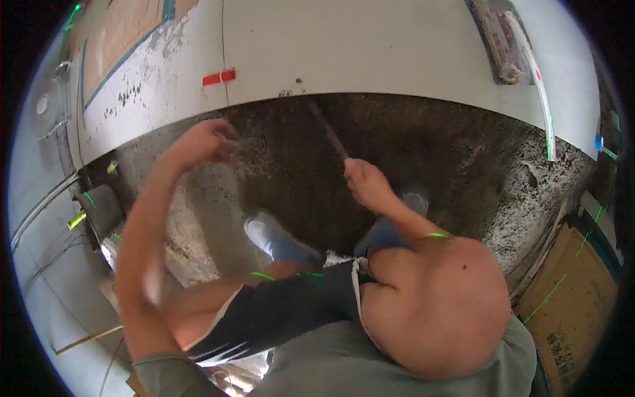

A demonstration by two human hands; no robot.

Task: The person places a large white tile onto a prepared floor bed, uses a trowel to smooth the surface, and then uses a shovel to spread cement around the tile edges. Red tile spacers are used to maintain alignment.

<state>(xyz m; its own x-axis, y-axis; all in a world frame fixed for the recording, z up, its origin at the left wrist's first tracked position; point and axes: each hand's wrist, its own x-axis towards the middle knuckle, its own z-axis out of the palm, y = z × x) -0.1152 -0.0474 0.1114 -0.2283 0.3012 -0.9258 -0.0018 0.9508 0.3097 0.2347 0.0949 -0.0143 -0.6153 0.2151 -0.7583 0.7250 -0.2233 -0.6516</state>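
Note:
In my right hand (368,184) is a long, thin, dark stick-like tool (327,129), blurred, with its far end angled up and left toward the edge of the pale tiles. Fingers wrap round its near end; its exact kind does not show. My left hand (204,143) hangs apart from it, above the left of the dark rough ground (291,152). Its fingers bend loosely, slightly blurred, and I see nothing in them. Large pale tiles (370,53) meet the ground along a curved-looking edge. A red clip-like strip (219,77) lies across a tile joint.
My shoes (264,233) stand on the ground between my hands. A white strip (539,86) overhangs the tile edge at right, beside a dirty board (496,43). Cardboard (562,311) is at lower right. Hoses (43,202) and a dark object (102,208) lie at left.

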